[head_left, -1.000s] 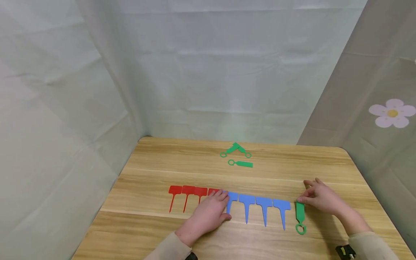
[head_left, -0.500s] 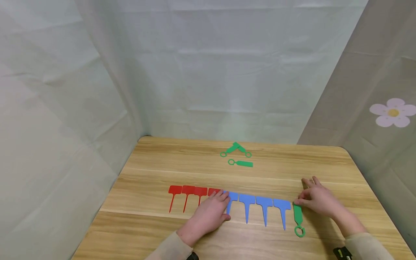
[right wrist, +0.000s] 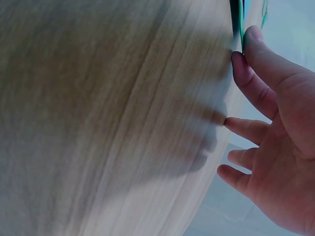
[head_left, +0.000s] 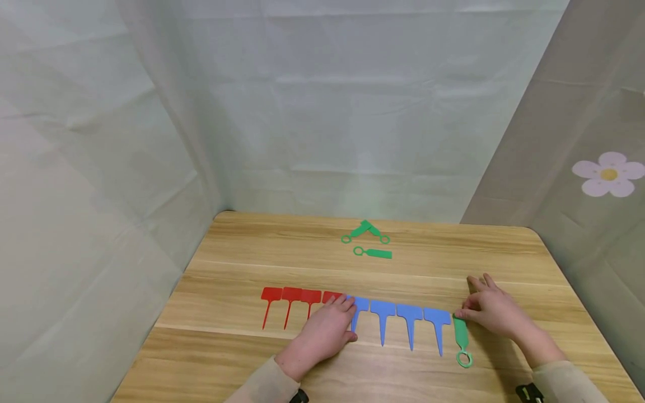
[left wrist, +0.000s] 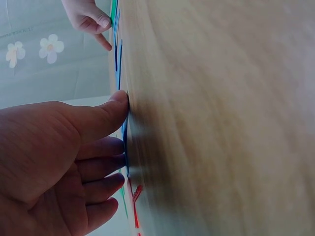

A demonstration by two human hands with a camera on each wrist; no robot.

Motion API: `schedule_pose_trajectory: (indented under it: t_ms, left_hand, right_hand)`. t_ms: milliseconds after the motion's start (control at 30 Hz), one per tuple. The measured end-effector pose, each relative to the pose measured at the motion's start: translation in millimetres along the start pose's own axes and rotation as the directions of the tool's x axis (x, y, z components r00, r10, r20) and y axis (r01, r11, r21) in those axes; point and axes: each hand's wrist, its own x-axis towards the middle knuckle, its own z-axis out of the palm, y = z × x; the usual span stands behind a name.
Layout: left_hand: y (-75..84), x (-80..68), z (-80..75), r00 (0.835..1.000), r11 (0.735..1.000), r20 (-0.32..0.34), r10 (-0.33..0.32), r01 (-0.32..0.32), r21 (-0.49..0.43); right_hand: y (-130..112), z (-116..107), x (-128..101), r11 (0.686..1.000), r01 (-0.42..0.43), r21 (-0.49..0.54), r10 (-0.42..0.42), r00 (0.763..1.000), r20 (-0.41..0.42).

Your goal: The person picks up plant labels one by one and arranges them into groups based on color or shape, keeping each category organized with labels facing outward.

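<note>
A row of flat plastic plant tags lies on the wooden table [head_left: 227,358]: several red tags [head_left: 291,295] on the left, then several blue tags [head_left: 409,314]. At the row's right end lies a green tag [head_left: 461,334], ring end toward me. My left hand [head_left: 326,331] rests flat where red meets blue, covering part of a red tag; the left wrist view shows the left hand [left wrist: 59,157] with its fingers straight on the wood. My right hand [head_left: 492,310] touches the green tag's top with thumb and forefinger, and the right hand [right wrist: 280,123] has its other fingers spread.
Three more green tags [head_left: 373,253] lie near the table's far edge, two of them crossed in a chevron. Pale cloth walls close in the table at the back and both sides. A flower decal [head_left: 608,174] is on the right wall.
My right hand has slid the green tag a little to the left, up against the last blue tag, and straightened it. My left hand has stayed put.
</note>
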Motion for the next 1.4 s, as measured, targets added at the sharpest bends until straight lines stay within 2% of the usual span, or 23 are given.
schedule_pose_trajectory:
  t_ms: [400, 767, 1100, 1400]
  left_hand:
    - [1.1, 0.3, -1.0, 1.000, 1.000, 0.006, -0.010, 0.010, 0.006]
    - [4.9, 0.5, -0.7, 0.998, 0.999, 0.048, -0.041, 0.041, -0.005]
    - [5.6, 1.5, -1.0, 0.997, 0.999, 0.051, -0.053, 0.053, -0.007]
    - [6.1, 2.7, -1.0, 0.996, 0.998, 0.067, -0.067, 0.067, -0.008]
  right_hand:
    - [1.9, 0.3, 0.7, 1.000, 0.004, 0.012, -0.004, 1.000, -0.005]
    - [1.7, -5.3, 5.4, 0.998, -0.004, 0.067, 0.005, 1.000, -0.014]
    - [-10.9, -20.3, 25.7, 0.998, 0.014, 0.053, -0.013, 0.999, -0.032]
    - [-25.4, -20.9, 42.5, 0.997, 0.038, 0.066, -0.037, 0.999, -0.015]
